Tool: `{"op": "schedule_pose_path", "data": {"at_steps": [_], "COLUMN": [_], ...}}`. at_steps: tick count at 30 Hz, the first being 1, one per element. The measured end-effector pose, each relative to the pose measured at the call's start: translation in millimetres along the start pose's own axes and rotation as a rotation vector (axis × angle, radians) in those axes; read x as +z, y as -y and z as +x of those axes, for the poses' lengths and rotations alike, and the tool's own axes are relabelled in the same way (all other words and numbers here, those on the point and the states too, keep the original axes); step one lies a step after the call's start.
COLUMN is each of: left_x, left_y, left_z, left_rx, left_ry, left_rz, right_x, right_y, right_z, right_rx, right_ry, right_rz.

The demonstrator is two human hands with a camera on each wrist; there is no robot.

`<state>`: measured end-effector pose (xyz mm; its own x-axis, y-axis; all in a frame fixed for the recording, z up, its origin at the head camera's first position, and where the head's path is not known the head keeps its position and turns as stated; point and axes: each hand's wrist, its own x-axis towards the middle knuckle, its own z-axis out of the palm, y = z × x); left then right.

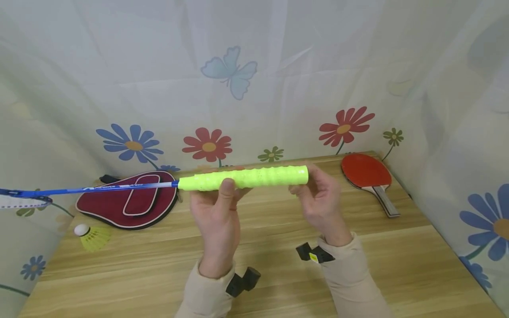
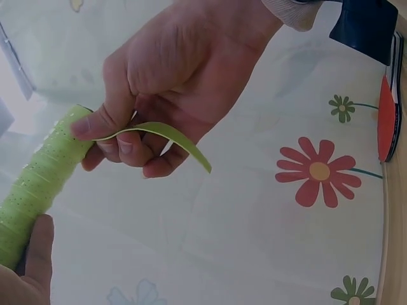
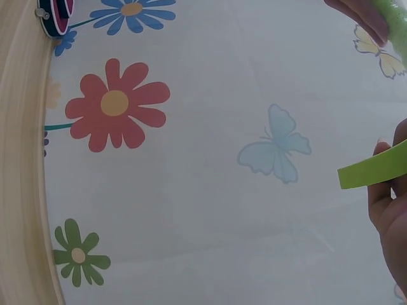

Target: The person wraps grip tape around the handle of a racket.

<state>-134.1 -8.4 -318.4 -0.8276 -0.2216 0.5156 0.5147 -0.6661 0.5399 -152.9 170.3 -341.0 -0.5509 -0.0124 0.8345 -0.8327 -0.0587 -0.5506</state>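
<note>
A badminton racket (image 1: 119, 187) with a blue and white shaft is held level above the table, its head cut off at the left edge of the head view. Bright yellow-green grip tape (image 1: 258, 177) is wound round its handle in ridges. My left hand (image 1: 218, 216) grips the handle from below, thumb on the near side. At the butt end, my right hand (image 1: 324, 201) pinches the tape between thumb and fingers. A loose tail of tape (image 2: 175, 135) curves out from that pinch in the left wrist view, and its squared end shows in the right wrist view.
On the wooden table (image 1: 270, 247), a dark red paddle case (image 1: 99, 205) lies at the back left, with a yellow shuttlecock (image 1: 93, 237) in front of it. A red table tennis paddle (image 1: 366, 170) lies at the right. A flower-printed curtain (image 1: 278, 115) surrounds the back and sides.
</note>
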Motion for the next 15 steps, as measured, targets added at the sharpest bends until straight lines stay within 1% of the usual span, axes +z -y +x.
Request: {"op": "schedule_pose_path", "data": {"at_steps": [3,6,9,15], "left_x": [-0.9,-0.9,-0.3,-0.1], "left_y": [-0.1,-0.9,-1.3,-2.3], "left_z": [1.1,1.5,0.9,0.8], "left_rx": [0.006,0.003,-0.015,-0.04], "left_ry": [-0.012,-0.033,-0.041,-0.034], "left_rz": [0.013,0.024,0.03,0.05], "right_x": [0.6,1.4,1.3,0.9], "right_y": [0.0,0.1,-0.6,-1.4], "right_z": [-0.4,-0.5,-0.3,0.1], "right_rx": [0.018,0.03,0.02,-0.004], "right_ry": [-0.008,0.001,0.002,0.015], "right_rz": [0.023,0.023,0.024,0.04]}}
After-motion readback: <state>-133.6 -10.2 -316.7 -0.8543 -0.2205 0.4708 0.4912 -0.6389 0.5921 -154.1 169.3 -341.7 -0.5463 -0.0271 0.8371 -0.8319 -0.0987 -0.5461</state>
